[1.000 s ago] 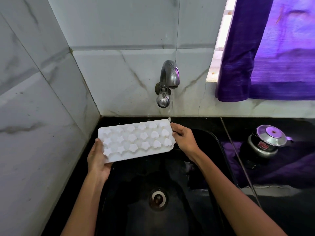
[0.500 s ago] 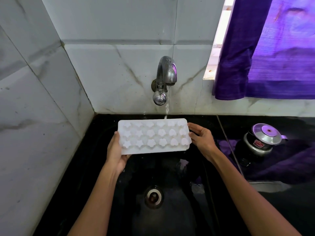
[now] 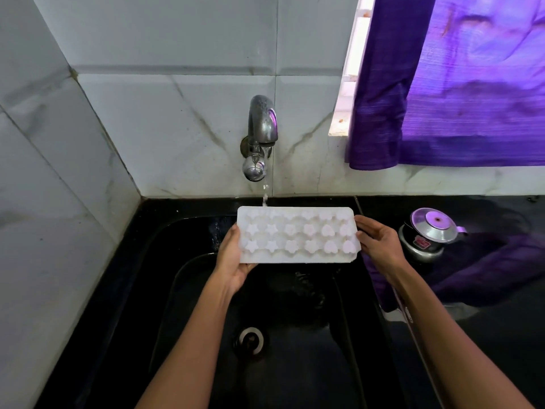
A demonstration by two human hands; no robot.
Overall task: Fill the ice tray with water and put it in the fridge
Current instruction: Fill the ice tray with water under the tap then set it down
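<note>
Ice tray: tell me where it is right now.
In the head view, the tray is held level over the sink, under the tap, between the left hand and right hand.

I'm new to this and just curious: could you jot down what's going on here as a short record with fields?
Place: black sink in a tiled corner
Tap: running, thin stream onto the tray's far edge
Ice tray: white, held over the sink
Left hand: grip on tray's left end
Right hand: grip on tray's right end
Nearby: small metal pot, purple curtain
</note>
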